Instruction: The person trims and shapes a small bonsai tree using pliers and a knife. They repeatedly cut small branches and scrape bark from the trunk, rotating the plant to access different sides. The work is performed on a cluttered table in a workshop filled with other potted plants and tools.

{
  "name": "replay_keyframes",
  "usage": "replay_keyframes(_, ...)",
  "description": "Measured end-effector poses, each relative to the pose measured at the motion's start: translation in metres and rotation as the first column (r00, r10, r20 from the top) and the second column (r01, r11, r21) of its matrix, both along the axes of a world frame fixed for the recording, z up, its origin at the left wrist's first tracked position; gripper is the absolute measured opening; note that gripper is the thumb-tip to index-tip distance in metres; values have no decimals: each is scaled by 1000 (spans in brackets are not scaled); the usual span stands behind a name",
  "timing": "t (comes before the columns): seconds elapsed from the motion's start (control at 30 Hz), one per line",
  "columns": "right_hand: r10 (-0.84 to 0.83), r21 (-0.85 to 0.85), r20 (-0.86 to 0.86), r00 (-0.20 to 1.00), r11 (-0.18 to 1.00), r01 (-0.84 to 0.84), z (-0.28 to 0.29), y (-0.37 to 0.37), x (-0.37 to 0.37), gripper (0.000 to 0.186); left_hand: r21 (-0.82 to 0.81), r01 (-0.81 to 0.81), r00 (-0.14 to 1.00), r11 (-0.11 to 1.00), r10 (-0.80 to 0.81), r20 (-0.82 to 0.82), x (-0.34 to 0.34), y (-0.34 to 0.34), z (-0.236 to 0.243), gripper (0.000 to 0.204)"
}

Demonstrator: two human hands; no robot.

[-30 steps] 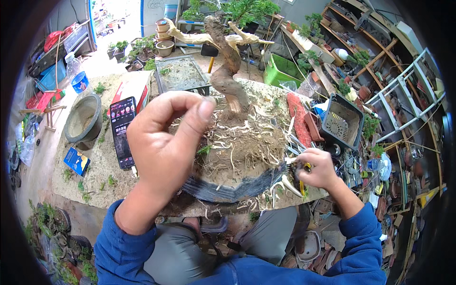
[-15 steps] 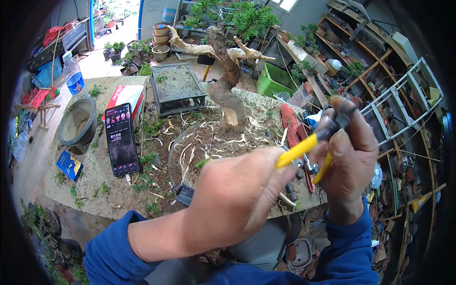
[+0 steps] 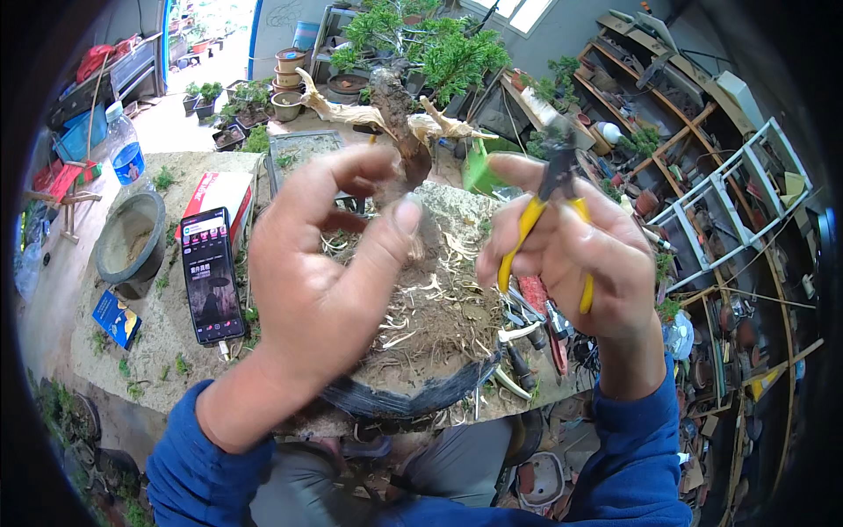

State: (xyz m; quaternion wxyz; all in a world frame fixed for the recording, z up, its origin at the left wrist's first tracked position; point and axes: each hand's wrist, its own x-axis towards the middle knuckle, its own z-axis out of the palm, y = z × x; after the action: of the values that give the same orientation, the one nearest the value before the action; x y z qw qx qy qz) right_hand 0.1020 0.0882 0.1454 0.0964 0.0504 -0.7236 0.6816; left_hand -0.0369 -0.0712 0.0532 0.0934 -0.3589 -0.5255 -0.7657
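Observation:
Yellow-handled pliers (image 3: 522, 237) are held up in my right hand (image 3: 615, 272), their dark jaws pointing upward and blurred. The handles stand apart, one on each side of my fingers. My left hand (image 3: 307, 255) is raised in front of the bonsai's trunk (image 3: 395, 97) with thumb and fingers apart and nothing visible in it. Its fingers hide part of the trunk, and I cannot tell whether they touch it. Bare pale branches and green foliage (image 3: 457, 66) top the tree. Wood shavings cover the soil in its dark round pot (image 3: 413, 402).
A lit phone (image 3: 211, 272) leans against a red-and-white box (image 3: 206, 195) on the left. Beside them are a grey pot (image 3: 132, 237), a water bottle (image 3: 126, 149) and a blue packet (image 3: 116, 318). Several tools (image 3: 520, 364) lie at the table's right, near cluttered shelves (image 3: 694, 123).
My left hand has let go of the pliers and moved left and up toward the trunk, opening. The pliers now point up in my right hand, which has shifted slightly left.

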Motion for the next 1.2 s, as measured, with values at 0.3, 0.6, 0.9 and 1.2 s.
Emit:
replay_keyframes(0.3, -37, 121, 323, 946, 993, -3, -3, 15, -17, 33, -125, 239, 968, 963, -246, -45, -26, 24, 6, 51)
replay_keyframes(0.6, 4, -126, 402, 916, 991, 51, 5, 16, -19, 31, 116, 215, 976, 970, -217, 8, -16, 51, 9, 47)
replay_keyframes(0.9, -144, 36, 478, 866, 989, 144, 18, 3, -20, 31, 209, 127, 981, 970, -154, 121, -2, 62, 14, 42)
replay_keyframes(1.2, -245, 286, 500, 831, 952, 109, 45, 1, -26, 28, 221, 70, 976, 973, -112, 187, -2, 68, 15, 37)
